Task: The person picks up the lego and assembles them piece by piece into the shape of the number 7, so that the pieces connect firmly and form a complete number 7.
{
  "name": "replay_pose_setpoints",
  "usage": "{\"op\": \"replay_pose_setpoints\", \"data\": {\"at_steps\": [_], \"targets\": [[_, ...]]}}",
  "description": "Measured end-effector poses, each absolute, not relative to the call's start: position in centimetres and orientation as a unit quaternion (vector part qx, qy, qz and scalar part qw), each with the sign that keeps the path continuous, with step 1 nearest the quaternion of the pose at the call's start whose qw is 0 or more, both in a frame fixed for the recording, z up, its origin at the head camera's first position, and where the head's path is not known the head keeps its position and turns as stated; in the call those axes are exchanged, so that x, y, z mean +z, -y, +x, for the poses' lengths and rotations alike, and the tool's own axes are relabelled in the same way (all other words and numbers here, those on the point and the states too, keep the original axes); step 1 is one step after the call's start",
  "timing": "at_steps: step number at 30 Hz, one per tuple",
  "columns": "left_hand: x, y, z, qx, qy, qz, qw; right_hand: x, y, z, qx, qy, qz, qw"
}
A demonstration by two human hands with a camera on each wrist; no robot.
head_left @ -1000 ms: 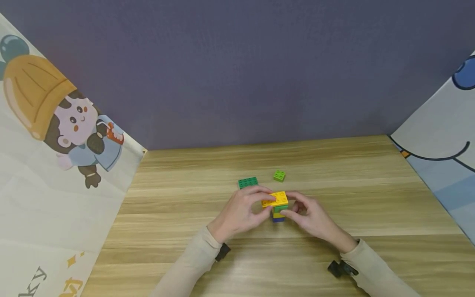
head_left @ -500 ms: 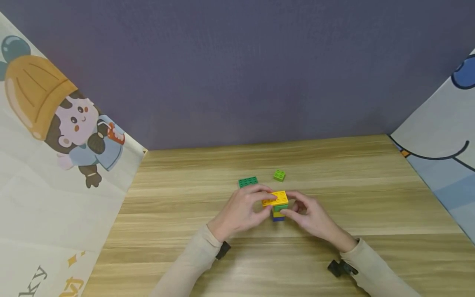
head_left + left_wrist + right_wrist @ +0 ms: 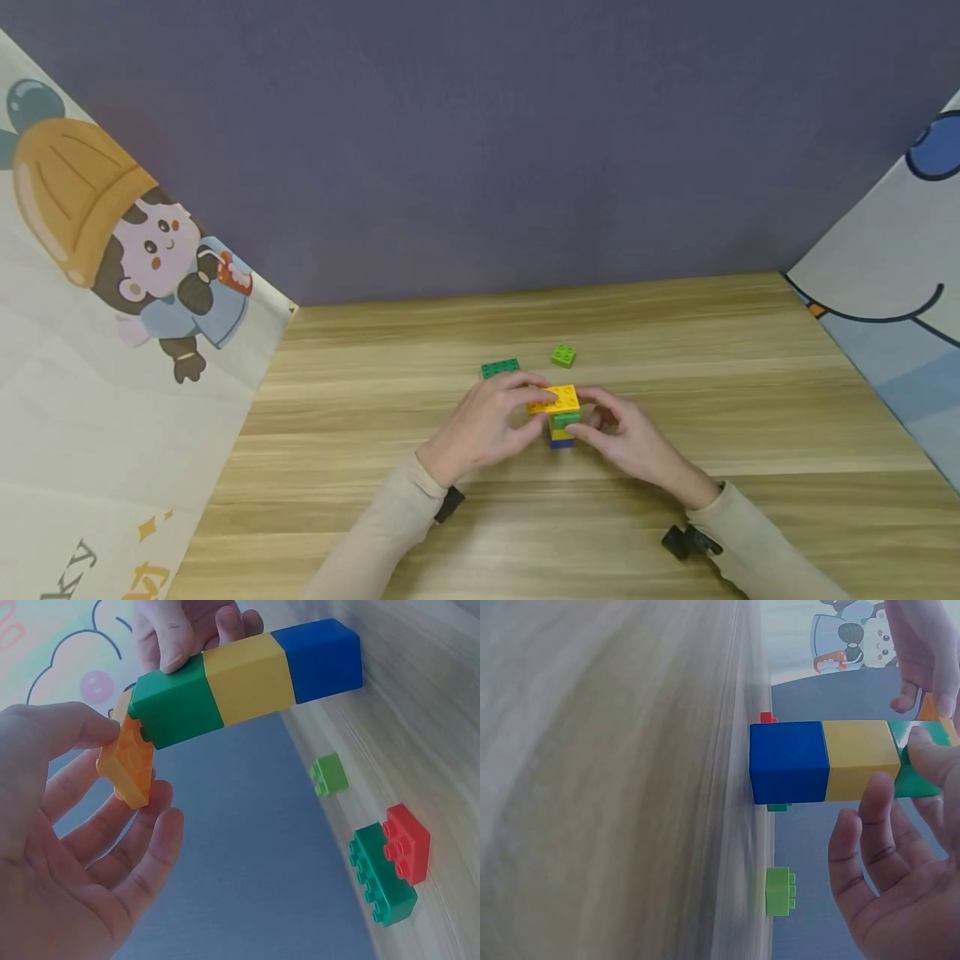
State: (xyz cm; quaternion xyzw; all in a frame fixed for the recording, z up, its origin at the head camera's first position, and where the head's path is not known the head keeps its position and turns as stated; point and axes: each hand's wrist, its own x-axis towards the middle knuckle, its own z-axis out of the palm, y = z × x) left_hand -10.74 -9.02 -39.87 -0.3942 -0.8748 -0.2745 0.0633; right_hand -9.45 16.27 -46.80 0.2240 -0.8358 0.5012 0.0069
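A tower of square bricks stands upright on the table, with a blue brick (image 3: 322, 661) lowest, a yellow brick (image 3: 251, 681) over it and a green brick (image 3: 180, 711) above that. Across its top lies a flat orange-yellow brick (image 3: 564, 398), which juts out to the left. My left hand (image 3: 480, 429) pinches this flat brick between thumb and fingers at its overhanging end. In the left wrist view the flat brick sits slightly askew against the green brick's studs. From the right, my right hand (image 3: 637, 437) grips the green brick, thumb on its near face.
Behind the tower lie a dark green brick (image 3: 500, 368) and a small lime-green brick (image 3: 564, 356). A red brick (image 3: 410, 844) rests against the dark green one, hidden from the head view by my left hand. A dark panel (image 3: 480, 150) rises at the table's (image 3: 360, 333) far edge.
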Motion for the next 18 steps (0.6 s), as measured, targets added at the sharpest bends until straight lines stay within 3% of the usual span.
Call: {"op": "replay_pose_setpoints", "data": {"at_steps": [18], "targets": [[-39.47,8.88,-10.35,-0.252,0.881,-0.396,0.057,-47.02,-16.25,-9.56,0.503,0.835,0.223,0.001]]}}
